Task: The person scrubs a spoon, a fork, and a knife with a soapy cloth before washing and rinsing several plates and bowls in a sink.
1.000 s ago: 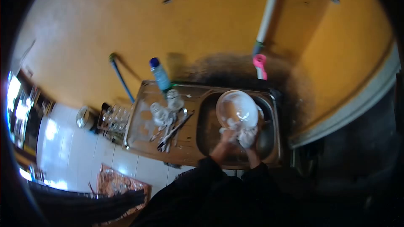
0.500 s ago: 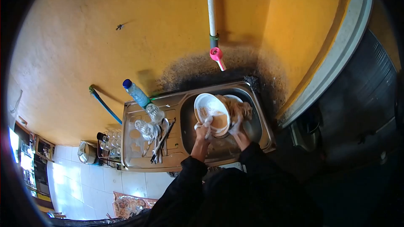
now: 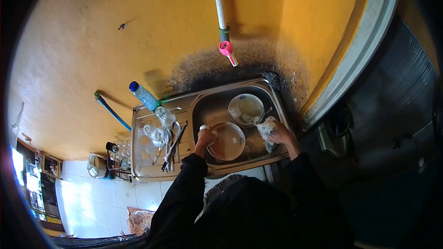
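Note:
My left hand (image 3: 206, 139) is closed on the left edge of a round bowl (image 3: 226, 143), brownish across its middle with a pale rim, low in the sink basin. My right hand (image 3: 282, 134) is wrapped round a foamy scrubbing cloth (image 3: 266, 129), apart from that bowl. Behind them a second bowl (image 3: 246, 106) sits in the basin with cloudy, sudsy liquid in it. The steel sink (image 3: 203, 110) surrounds both bowls.
On the drainboard lie spoons and other cutlery (image 3: 171, 145), glasses (image 3: 164, 116) and a blue-capped bottle (image 3: 144, 96). A pink tap (image 3: 227, 48) hangs above the basin. A dark scouring pad (image 3: 271, 80) rests at the back right corner.
The bowl has come down from a tilted, raised position to lie flatter in the basin. My right hand has moved right with the cloth, away from the bowl. The rear bowl is now uncovered.

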Available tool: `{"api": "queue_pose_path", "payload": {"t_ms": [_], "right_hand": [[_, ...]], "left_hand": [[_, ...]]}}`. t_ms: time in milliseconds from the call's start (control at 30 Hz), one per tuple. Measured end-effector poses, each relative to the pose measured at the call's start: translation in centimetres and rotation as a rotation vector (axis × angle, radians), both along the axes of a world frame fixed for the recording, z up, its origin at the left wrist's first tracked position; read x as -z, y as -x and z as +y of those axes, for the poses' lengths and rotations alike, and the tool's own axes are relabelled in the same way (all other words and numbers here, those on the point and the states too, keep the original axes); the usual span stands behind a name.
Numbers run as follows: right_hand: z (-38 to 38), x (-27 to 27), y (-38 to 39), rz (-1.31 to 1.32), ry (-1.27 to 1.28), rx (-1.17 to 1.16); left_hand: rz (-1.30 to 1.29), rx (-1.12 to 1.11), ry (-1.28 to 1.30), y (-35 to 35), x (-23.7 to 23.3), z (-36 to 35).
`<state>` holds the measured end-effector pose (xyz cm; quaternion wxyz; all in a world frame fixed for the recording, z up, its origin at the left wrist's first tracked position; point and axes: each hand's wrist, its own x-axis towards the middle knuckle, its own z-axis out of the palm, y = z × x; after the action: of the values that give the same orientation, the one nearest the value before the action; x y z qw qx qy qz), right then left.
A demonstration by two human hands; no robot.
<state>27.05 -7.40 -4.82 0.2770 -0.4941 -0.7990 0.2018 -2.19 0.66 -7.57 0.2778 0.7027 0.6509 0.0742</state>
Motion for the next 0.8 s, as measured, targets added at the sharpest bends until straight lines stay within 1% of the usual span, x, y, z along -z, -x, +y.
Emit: {"api": "queue_pose_path", "payload": {"t_ms": [33, 67, 100, 133, 200, 233, 267, 300, 333, 400, 433, 467, 500, 533, 567, 600, 633, 667, 700, 733, 767, 800], "right_hand": [[-0.4, -0.7, 0.1, 0.0, -0.003, 0.003], [-1.0, -2.1, 0.4, 0.039, 0.055, 0.116], [-1.5, -2.9, 0.6, 0.079, 0.114, 0.229], [-1.5, -2.7, 0.5, 0.078, 0.114, 0.231], [-1.4, -2.2, 0.3, 0.022, -0.079, 0.207], [-1.6, -2.8, 0.5, 0.021, -0.08, 0.209], [-1.9, -3.8, 0.8, 0.116, 0.038, 0.256], [-2.0, -4.4, 0.8, 0.211, 0.158, 0.303], [-1.9, -3.9, 0.6, 0.21, 0.157, 0.304], [-1.9, -2.0, 0.2, 0.337, 0.063, 0.279], [-2.1, -1.6, 0.2, 0.336, 0.064, 0.281], [-2.2, -1.4, 0.4, 0.388, 0.012, 0.296], [-2.2, -1.0, 0.4, 0.44, -0.04, 0.312], [-1.7, 0.3, -0.1, 0.44, -0.041, 0.315], [-0.9, 2.5, -1.0, 0.552, 0.067, 0.209], [-0.4, 3.7, -1.7, 0.661, 0.174, 0.101], [-0.9, 2.4, -1.4, 0.66, 0.17, 0.105], [-1.8, -0.5, -0.4, 0.83, 0.261, 0.235], [-2.3, -2.1, 0.2, 0.999, 0.353, 0.366], [-2.2, -1.7, 0.1, 0.996, 0.35, 0.37], [-2.1, -0.8, 0.1, 1.152, 0.329, 0.467], [-2.0, 0.0, 0.0, 1.308, 0.302, 0.563]], "left_hand": [[0.121, 0.007, 0.054, -0.3, 0.1, 0.2], [0.12, 0.01, 0.051, -0.4, 0.6, 0.5], [0.176, 0.084, 0.054, -0.3, 1.3, 1.0], [0.232, 0.159, 0.057, -0.2, 2.2, 1.4], [0.205, 0.18, 0.035, -0.1, 4.2, 2.3], [0.177, 0.201, 0.014, 0.0, 5.3, 2.8], [0.176, 0.202, 0.012, 0.2, 6.4, 3.4], [0.171, 0.253, 0.023, 0.4, 7.5, 4.0], [0.167, 0.304, 0.033, 0.4, 8.0, 4.4], [0.183, 0.291, -0.015, -0.1, 7.9, 4.4], [0.2, 0.278, -0.063, -0.3, 7.6, 4.4], [0.199, 0.279, -0.062, -1.0, 5.7, 4.0], [0.237, 0.256, -0.042, -2.4, 2.2, 3.3], [0.274, 0.232, -0.024, -3.8, -0.1, 3.4], [0.274, 0.236, -0.025, -4.8, -0.6, 4.3], [0.107, 0.162, -0.128, -5.8, -0.9, 5.2], [-0.06, 0.088, -0.232, -6.8, -1.2, 6.0], [-0.064, 0.092, -0.234, -7.9, -1.8, 6.4], [0.017, 0.105, -0.19, -9.1, -2.6, 6.5], [0.099, 0.116, -0.145, -9.8, -3.0, 6.5], [0.096, 0.118, -0.146, -10.2, -2.8, 6.7], [0.184, 0.204, -0.161, -10.6, -2.6, 7.1]]}}
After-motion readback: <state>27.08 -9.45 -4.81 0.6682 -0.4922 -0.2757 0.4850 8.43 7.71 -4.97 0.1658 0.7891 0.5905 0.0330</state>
